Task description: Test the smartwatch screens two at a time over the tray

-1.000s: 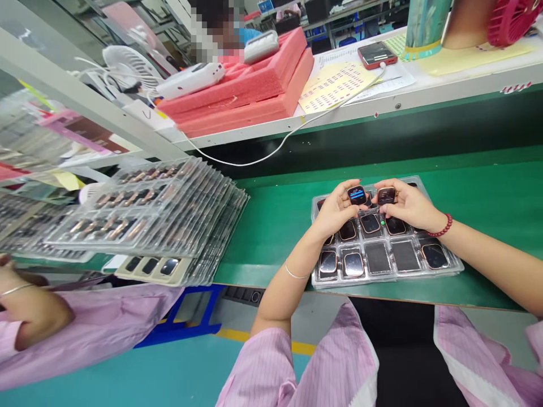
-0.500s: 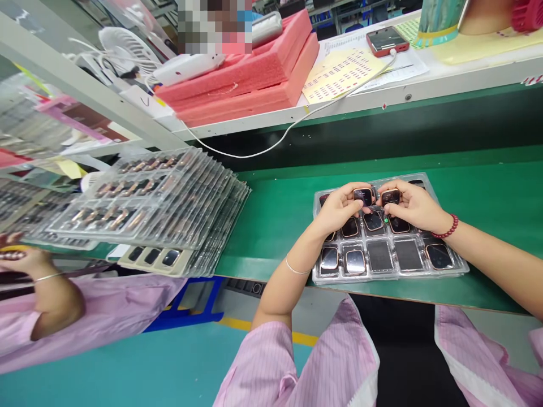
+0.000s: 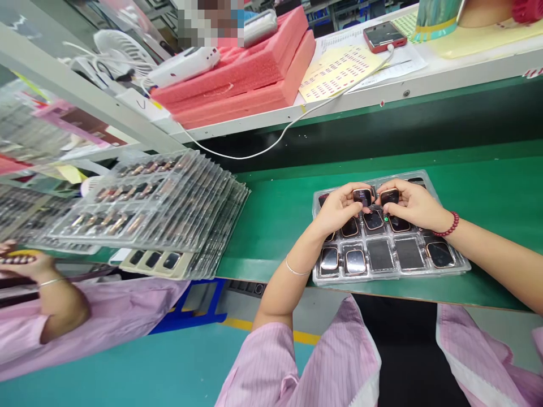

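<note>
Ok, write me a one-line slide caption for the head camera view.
Left hand and right hand each hold a small watch body over a clear tray of watch bodies on the green belt.

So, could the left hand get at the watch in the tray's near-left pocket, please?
Probably yes: the left hand, though holding a watch, hovers just beyond that near-left watch, nothing covering it.

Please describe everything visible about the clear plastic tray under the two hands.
The clear plastic tray lies flat on the green belt, near its front edge. It looks thin and glossy, with rows of square pockets. Most visible pockets hold dark-screened, copper-rimmed watch bodies; two front ones look empty. The left hand and right hand are over its far rows, each holding a watch body.
</note>
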Motion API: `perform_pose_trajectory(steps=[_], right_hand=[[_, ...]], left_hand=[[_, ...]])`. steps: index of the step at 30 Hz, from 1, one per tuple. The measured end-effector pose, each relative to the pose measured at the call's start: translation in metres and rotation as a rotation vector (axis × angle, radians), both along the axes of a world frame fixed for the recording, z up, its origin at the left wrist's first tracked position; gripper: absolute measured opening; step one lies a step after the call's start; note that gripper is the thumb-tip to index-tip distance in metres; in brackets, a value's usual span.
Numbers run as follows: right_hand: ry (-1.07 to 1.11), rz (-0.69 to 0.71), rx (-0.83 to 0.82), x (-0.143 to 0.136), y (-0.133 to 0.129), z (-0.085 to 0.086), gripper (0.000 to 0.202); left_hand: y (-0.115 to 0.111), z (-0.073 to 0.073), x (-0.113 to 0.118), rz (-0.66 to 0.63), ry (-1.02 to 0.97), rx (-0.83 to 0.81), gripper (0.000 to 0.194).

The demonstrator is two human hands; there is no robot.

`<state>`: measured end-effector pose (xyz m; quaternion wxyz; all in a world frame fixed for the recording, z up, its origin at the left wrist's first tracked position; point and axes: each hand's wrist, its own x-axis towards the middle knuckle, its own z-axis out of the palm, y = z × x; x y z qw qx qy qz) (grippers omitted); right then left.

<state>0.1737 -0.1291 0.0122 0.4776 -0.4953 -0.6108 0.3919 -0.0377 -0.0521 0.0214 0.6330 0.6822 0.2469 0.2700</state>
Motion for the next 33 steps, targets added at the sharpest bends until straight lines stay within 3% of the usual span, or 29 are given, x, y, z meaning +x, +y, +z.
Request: perform_pose_trajectory(steps=[17, 24, 29, 33], right_hand=[[0.039, 0.019, 0.006, -0.0011, -0.0005, 0.0009, 0.028], [0.102, 0.026, -0.078, -0.0013, -0.0007, 0.0017, 0.019], [0.059, 0.03, -0.01, -0.0009, 0.0, 0.0002, 0.027], [0.074, 0.029, -0.059, -0.0004, 0.0001, -0.0006, 0.022]], left_hand=[[0.0031, -0.004, 0.0, -0.008, -0.016, 0.001, 0.042], [0.0001, 0.0003, -0.0004, 0.033, -0.007, 0.0, 0.04], [-0.0016, 0.0032, 0.0011, 0.017, -0.038, 0.01, 0.043], [-0.0009, 0.0033, 0.0007, 0.026, -0.028, 0.011, 0.038]])
